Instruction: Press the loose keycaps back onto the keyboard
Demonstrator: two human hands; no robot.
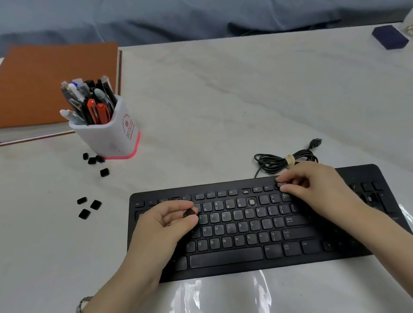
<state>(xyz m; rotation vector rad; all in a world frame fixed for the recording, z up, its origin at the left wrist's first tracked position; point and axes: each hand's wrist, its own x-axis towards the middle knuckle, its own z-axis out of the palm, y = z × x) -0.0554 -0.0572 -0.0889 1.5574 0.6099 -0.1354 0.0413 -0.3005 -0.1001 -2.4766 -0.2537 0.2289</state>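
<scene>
Partway through, as I watch remotely: the left hand (pixel 167 223) pinches a keycap (pixel 189 213) over the keyboard (pixel 239 265) at lower centre, the right hand (pixel 313 187) curls on the top row, grip unclear, two sockets (pixel 251 201) gape, and seven caps (pixel 96 204) wait at left.

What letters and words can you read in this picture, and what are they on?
"T Y U" and "O P" on the keyboard keys.
"G H J K L" on the row below.
"V B N M" one row lower.
"Enter" on a wide key.
Red print on the pen cup: too blurred to read.
Top-row labels: too small.
</scene>
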